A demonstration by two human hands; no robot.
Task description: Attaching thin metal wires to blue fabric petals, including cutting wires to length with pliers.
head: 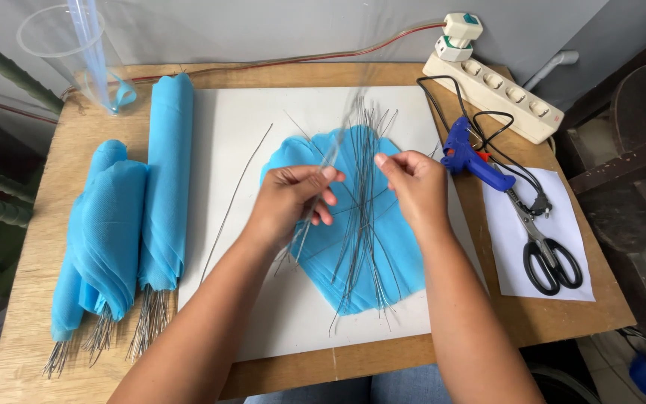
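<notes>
My left hand (293, 198) pinches a thin grey wire that runs up and away from my fingers, blurred by motion. My right hand (413, 183) hovers just to the right, fingers pinched, its fingertips close to the same wire; whether it grips the wire I cannot tell. Under both hands lies a stack of blue petal-shaped fabric pieces (390, 254) on a white board (233, 135). A loose bundle of several thin wires (360, 247) is spread over the fabric. One single wire (237, 194) lies apart on the board to the left.
Rolled blue fabric bundles with wire stems (125, 232) lie at the left. A clear plastic cup (76, 52) stands at the back left. At the right are a blue glue gun (472, 157), scissors (547, 251) on white paper, and a power strip (495, 93).
</notes>
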